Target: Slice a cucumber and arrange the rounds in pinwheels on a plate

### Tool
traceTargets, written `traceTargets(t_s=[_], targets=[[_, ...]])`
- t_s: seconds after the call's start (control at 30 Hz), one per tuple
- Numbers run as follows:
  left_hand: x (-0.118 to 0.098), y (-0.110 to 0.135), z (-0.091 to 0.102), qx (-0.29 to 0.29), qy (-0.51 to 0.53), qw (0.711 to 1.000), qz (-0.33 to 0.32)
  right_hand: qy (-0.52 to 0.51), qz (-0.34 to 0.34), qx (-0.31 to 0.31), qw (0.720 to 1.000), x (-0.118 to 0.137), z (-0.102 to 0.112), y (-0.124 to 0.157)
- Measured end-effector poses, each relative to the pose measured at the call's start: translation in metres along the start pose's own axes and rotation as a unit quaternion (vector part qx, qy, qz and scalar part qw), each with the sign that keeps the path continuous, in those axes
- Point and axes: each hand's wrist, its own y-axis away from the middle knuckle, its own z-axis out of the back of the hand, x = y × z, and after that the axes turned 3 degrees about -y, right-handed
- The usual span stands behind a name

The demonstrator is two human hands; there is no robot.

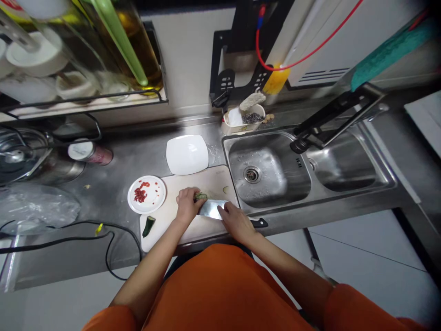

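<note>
Right hand (238, 224) closed on knife (211, 208), left hand (187, 202) at the slices (200, 196)

The board (197, 228) bears a small dark mark near its far right corner, too small to read. Well to the left of the board stands a can (91, 151), leaning in view, its white and pink label too blurred to read.

At the board's far left corner sits a round plate (151, 205) holding chopped red bits (139, 194). A white dish (188, 155) lies at the board's far edge. Right of the board is the sink (289, 161), with drops of water around its drain (252, 174). Beyond the board's far right corner, a caddy (241, 128) holds a white sponge (235, 117) and a dark scrubber (253, 118). On a rack (120, 106) beyond the board, to the left, stand jars and a bottle (144, 55) of golden liquid.

Over the middle of the board, the right hand grips the knife, its thumb against the blade and the handle's end poking out past the board's right edge. The left fingers bend against the green slices beside the blade; whether they pinch any, I cannot tell. One slice (226, 189) lies alone toward the board's right edge, and a dark green chunk (148, 226) near its left edge.
</note>
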Motion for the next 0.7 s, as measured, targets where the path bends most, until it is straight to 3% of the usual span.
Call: traceTargets(t_s=[0.2, 0.47, 0.7], targets=[[0.005, -0.003, 0.004, 0.036, -0.005, 0.999, 0.037, -0.015, -0.014, 0.048, 0.999, -0.003, 0.006, 0.026], [0.007, -0.009, 0.009, 0.015, 0.064, 0.997, 0.048, -0.090, -0.068, 0.073, 0.991, -0.012, 0.004, 0.046], [0.031, -0.002, 0.026, -0.014, 0.195, 0.960, 0.203, -0.199, -0.050, 0.089, 0.975, -0.002, 0.001, 0.032]])
